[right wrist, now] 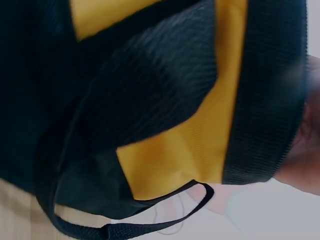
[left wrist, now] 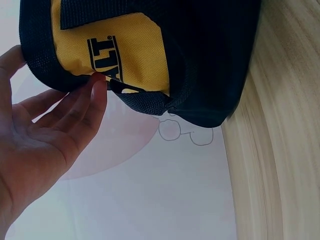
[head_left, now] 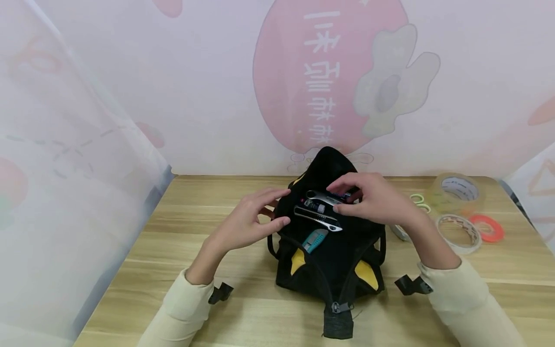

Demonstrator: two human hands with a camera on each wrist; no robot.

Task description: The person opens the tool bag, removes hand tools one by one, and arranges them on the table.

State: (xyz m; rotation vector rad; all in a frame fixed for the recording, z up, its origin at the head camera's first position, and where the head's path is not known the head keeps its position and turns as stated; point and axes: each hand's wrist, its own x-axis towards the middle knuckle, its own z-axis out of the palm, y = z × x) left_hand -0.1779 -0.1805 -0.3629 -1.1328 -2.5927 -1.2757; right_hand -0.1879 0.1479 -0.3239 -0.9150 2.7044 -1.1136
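A black and yellow tool bag (head_left: 288, 277) stands on the table with its zipped top spread apart. Inside lie two silver-and-black utility knives (head_left: 315, 216), a teal-handled tool (head_left: 315, 239) and a small dark bottle with a pale cap (head_left: 320, 208). At the bag's left rim, my left hand (head_left: 244, 219) has thumb and forefinger spread; in the left wrist view its fingertips touch the yellow side panel (left wrist: 140, 50). My right hand (head_left: 375, 200) reaches over the right part of the opening, fingers loosely bent, thumb and forefinger apart beside the upper knife. Its palm side is hidden.
Right of the bag are a wide clear tape roll (head_left: 459, 188), a white tape roll (head_left: 443, 222), a red tape ring (head_left: 498, 231) and scissors with pale green handles (head_left: 422, 207). A grey roll (head_left: 401, 233) sits partly behind my right wrist. A printed curtain (head_left: 208, 96) backs the table.
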